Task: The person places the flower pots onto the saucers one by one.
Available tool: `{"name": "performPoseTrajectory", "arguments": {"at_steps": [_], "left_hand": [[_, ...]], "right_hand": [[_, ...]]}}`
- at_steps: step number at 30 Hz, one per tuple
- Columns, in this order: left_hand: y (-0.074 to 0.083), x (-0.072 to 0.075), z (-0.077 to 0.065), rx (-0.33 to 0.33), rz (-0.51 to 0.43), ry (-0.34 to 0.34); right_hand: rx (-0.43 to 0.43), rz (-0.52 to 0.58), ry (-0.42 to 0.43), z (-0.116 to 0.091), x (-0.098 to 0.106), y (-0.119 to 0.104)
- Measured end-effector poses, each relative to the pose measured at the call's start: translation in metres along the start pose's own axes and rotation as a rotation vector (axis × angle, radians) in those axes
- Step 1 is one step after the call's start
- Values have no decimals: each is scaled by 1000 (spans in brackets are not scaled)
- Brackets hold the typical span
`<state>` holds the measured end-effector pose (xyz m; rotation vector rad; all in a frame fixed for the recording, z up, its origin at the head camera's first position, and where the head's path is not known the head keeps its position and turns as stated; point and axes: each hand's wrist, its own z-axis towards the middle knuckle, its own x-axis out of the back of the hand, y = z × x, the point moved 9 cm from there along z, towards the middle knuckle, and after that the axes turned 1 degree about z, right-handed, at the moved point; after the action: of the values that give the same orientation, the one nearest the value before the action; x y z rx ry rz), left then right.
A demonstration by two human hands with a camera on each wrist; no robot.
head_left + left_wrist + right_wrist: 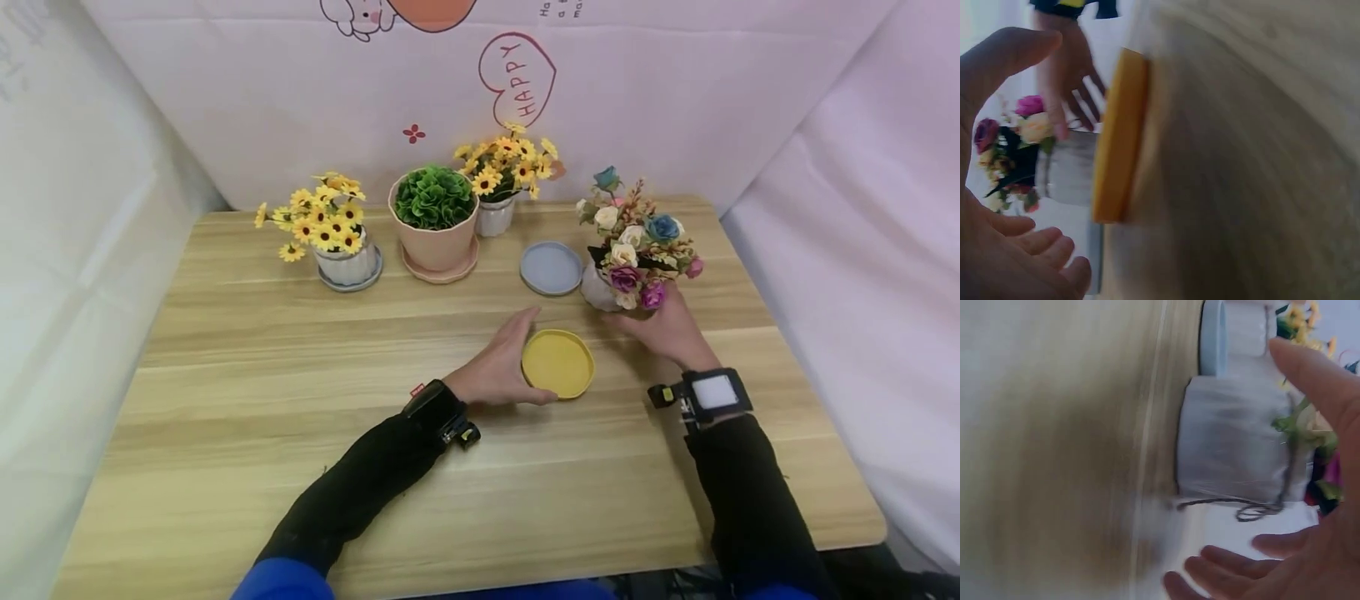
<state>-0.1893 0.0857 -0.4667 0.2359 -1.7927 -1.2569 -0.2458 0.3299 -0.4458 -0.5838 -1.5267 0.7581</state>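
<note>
A yellow round saucer (558, 364) lies on the wooden table. Beside its left edge is my left hand (495, 371), thumb and fingers spread; the left wrist view shows a gap between them and the saucer (1121, 137). My right hand (670, 329) is at the near right side of a whitish pot (597, 290) of mixed blue, white and purple artificial flowers (633, 242). In the right wrist view its straight, parted fingers stand around that pot (1235, 440), which has a thin brown cord tied on it. Flowers partly hide this hand's fingers in the head view.
A blue-grey saucer (551, 268) lies just left of the flower pot. Farther left stand a yellow-flower pot (347, 267) on a grey saucer, a pink pot (438, 248) with a green plant, and another yellow-flower pot (495, 218). A white cloth (637, 100) hangs behind the table.
</note>
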Motion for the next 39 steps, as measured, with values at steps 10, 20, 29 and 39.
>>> {"name": "performPoseTrajectory", "arguments": {"at_steps": [10, 20, 29, 39], "left_hand": [[-6, -22, 22, -29, 65, -96], [-5, -17, 24, -51, 101, -105], [-4, -14, 22, -38, 92, -112], [-8, -16, 21, -20, 114, -162]], "right_hand": [[-130, 21, 97, 32, -4, 11], [-91, 86, 236, 44, -5, -1], [-133, 56, 188, 49, -9, -1], [-117, 117, 218, 41, -7, 3]]}}
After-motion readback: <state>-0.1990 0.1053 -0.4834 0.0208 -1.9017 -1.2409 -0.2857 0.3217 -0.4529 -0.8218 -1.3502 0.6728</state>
